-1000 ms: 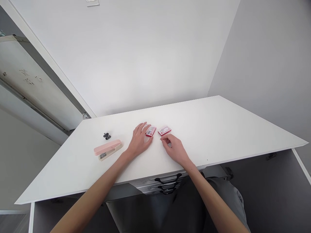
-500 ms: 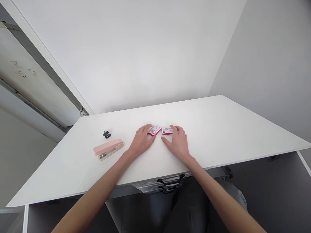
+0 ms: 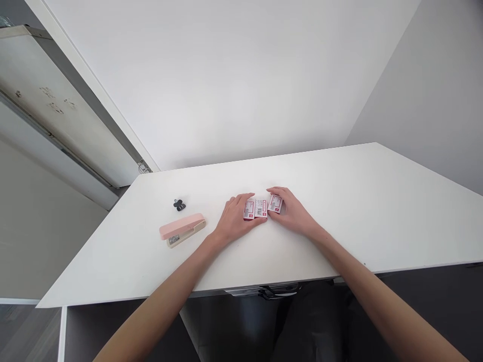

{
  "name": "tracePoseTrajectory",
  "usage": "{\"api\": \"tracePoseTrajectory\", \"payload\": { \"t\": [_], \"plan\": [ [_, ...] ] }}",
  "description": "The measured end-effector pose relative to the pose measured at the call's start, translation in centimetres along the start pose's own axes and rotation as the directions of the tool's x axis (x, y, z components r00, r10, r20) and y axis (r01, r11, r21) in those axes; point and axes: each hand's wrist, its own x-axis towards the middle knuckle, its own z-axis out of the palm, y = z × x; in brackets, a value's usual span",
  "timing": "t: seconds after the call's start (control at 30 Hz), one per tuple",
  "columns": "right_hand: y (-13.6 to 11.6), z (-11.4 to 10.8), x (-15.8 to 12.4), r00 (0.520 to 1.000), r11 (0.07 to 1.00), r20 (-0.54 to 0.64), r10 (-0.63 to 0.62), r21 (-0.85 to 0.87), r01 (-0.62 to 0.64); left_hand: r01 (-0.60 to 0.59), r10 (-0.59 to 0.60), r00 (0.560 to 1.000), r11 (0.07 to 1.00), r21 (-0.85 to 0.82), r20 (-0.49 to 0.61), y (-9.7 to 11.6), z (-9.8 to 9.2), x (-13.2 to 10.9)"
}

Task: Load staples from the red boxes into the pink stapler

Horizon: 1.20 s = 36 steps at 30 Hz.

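Two small red-and-white printed boxes lie side by side on the white tabletop, a left box (image 3: 249,209) and a middle box (image 3: 260,208). My left hand (image 3: 236,219) is curved round this pair, fingers along the far side and thumb along the near side. Just to their right is a third red-and-white box (image 3: 275,203), tilted a little. Around that one my right hand (image 3: 293,212) is closed, thumb at the near edge and fingers at the far edge. Its right end is partly hidden by the hand.
Left of my hands lies a pink and cream stapler (image 3: 183,227), its top raised at one end. Behind it is a small black object (image 3: 179,204) with rounded lobes. A white wall (image 3: 241,80) rises behind the tabletop (image 3: 339,201); black drawer handles (image 3: 277,291) show below the front edge.
The two boxes at my left hand have gone from crossed to lined up side by side. The right box has turned and sits nearer my right palm. The camera view has shifted.
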Motion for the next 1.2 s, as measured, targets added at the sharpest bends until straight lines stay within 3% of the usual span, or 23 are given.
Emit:
{"api": "tracePoseTrajectory", "payload": {
  "t": [0.27,0.5,0.73,1.0,1.1,1.2],
  "plan": [
    [-0.6,-0.7,-0.3,0.996,0.996,0.083,0.008,0.084,-0.015,-0.008,0.008,1.0,1.0,-0.006,0.02,0.4,-0.1,0.2],
    [-1.2,-1.1,-0.3,0.989,0.969,0.034,0.147,0.195,-0.151,0.095,-0.094,0.993,0.995,0.008,-0.072,0.3,0.1,0.4],
    [-1.8,-2.3,0.0,0.923,0.793,0.055,0.381,0.495,-0.356,0.09,-0.087,0.993,0.995,0.031,-0.078,0.1,0.0,0.6],
    [-1.1,-2.5,0.3,0.936,0.573,0.114,0.334,0.764,-0.298,0.074,-0.073,0.997,0.996,0.04,-0.038,0.1,0.1,0.5],
    [-1.2,-2.5,0.3,0.936,0.582,0.114,0.334,0.756,-0.3,0.062,-0.062,0.998,0.998,0.029,-0.009,0.3,0.1,0.5],
    [-1.3,-2.4,0.1,0.933,0.65,0.052,0.357,0.703,-0.288,0.029,-0.029,0.998,0.999,-0.012,0.05,0.5,0.1,0.5]
  ]
}}
